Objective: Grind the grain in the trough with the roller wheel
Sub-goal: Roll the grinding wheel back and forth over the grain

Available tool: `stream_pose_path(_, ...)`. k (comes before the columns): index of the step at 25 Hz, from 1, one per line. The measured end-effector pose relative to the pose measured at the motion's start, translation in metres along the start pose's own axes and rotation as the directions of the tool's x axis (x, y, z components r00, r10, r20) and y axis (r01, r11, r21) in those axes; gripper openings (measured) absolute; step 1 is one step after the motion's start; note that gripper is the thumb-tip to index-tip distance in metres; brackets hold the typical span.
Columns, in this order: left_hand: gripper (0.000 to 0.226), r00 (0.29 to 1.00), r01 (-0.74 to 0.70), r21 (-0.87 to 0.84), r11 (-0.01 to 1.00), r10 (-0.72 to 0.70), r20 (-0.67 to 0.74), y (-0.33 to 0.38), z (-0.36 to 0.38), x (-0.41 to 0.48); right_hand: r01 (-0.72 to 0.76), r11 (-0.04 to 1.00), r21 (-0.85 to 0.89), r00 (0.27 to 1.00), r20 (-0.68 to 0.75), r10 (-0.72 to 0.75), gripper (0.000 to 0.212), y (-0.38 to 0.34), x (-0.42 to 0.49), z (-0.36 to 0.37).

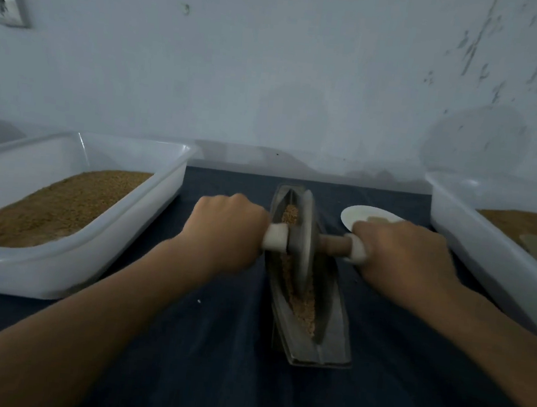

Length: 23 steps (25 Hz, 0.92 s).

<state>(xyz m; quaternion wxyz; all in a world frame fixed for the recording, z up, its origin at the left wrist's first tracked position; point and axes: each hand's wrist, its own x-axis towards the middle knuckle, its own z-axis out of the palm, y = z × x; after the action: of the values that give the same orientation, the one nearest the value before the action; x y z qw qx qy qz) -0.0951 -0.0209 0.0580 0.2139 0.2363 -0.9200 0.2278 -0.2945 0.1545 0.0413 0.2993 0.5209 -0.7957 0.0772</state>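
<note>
Curled tight on handle (332, 245) ends with left grip (226, 222) and right grip (400, 249), wheel (304, 239) midway between; trough (331, 324) lengthwise forward-back, crossing handle.

Dim, even light with a cold bluish cast filled the scene. Two soft round shadows lay on the wall (274, 56). Motion blur smeared the left hand (225, 228), the right hand (403, 252) and the roller wheel (304, 243). Wide-angle distortion bowed the left tray (56, 276) and the right tray (474, 234) at the edges.
</note>
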Motion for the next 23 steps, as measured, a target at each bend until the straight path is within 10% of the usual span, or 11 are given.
stream_pose_path(3, 0.064, 0.983, -0.11, -0.016, 0.994, 0.106, -0.148, -0.006, -0.016, -0.028, 0.124, 0.984, 0.13, 0.99, -0.079, -0.114, 0.021, 0.01, -0.031, -0.015)
stream_pose_path(11, 0.011, 0.974, 0.147, -0.018, 0.989, -0.142, 0.176, 0.0, 0.005, 0.033, -0.107, 0.994, -0.032, 0.964, 0.241, 0.111, 0.01, -0.017, 0.049, -0.007)
stream_pose_path(17, 0.061, 0.988, -0.034, -0.045, 0.998, 0.027, -0.154, 0.004, -0.01, -0.033, 0.09, 0.996, -0.016, 0.992, -0.087, -0.091, 0.054, -0.005, -0.032, -0.019)
stream_pose_path(23, 0.002, 0.981, 0.179, -0.001, 0.984, -0.178, 0.081, 0.003, 0.017, 0.031, -0.079, 0.996, -0.033, 0.985, 0.154, 0.084, 0.017, -0.019, 0.055, 0.006)
